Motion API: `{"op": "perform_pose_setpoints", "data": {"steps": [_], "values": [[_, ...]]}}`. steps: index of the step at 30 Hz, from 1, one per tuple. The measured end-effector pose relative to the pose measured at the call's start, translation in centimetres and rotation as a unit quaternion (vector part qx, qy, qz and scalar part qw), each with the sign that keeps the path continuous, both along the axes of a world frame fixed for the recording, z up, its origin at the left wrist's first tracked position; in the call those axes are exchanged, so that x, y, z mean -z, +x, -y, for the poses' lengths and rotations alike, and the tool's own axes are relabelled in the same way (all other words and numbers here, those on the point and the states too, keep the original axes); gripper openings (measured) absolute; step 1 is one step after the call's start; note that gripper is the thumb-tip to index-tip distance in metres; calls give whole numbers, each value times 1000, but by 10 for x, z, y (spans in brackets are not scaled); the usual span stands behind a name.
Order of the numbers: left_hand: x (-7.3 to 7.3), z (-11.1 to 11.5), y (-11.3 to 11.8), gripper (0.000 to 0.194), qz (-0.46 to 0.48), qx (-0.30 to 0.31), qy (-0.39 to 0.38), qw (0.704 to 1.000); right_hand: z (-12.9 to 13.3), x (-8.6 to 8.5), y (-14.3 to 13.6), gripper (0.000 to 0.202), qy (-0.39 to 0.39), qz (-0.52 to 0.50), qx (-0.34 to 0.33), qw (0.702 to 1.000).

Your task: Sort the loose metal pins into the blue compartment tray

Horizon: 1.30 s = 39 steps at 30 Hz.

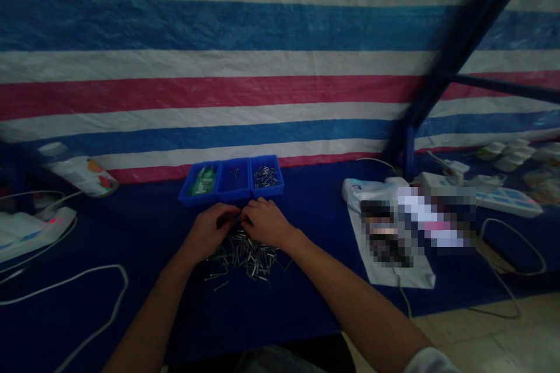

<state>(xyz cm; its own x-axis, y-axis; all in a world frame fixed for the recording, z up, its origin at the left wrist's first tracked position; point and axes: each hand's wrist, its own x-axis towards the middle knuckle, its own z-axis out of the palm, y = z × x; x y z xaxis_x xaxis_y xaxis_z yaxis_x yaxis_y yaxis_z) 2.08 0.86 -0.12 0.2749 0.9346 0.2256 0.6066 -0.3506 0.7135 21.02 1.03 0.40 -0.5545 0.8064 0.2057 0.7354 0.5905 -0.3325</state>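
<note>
A loose pile of thin metal screws or nails (pixel 249 256) lies on the dark blue table. At its far edge my left hand (pixel 213 226) has its fingers curled in a pinch. My right hand (pixel 268 222) is closed too, its fingertips meeting those of the left. Whatever sits between the fingertips is too small and dark to make out. Just beyond the hands stands a blue three-part tray (pixel 236 193). Its left compartment holds a green and white packet (pixel 203 180), the middle a few thin metal pieces (pixel 235 173), the right many metal pieces (pixel 266 176).
On the left are a clear bottle (pixel 79 169), a power strip (pixel 39 233) and a looping white cable (pixel 105 268). To the right lie a white bag (pixel 365 245), blurred items, another power strip (pixel 503 201) and small jars (pixel 511 157). A striped sheet (pixel 262 93) hangs behind.
</note>
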Motion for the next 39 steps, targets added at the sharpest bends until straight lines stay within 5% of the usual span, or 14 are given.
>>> {"op": "perform_pose_setpoints", "data": {"steps": [21, 30, 34, 39], "values": [[1, 1, -2, 31, 134, -142, 11, 981, -4, -1, -3, 17, 57, -136, -45, 988], [-9, 5, 4, 31, 170, -144, 21, 975, -2, -9, -2, 24, 45, -178, -54, 982], [-9, 6, 3, 29, 126, -135, 26, 982, -6, -17, 0, 28, -64, -348, -4, 935], [-6, 4, -1, 28, 67, -122, 27, 990, -21, -23, 7, 26, -199, -539, 47, 817]]}}
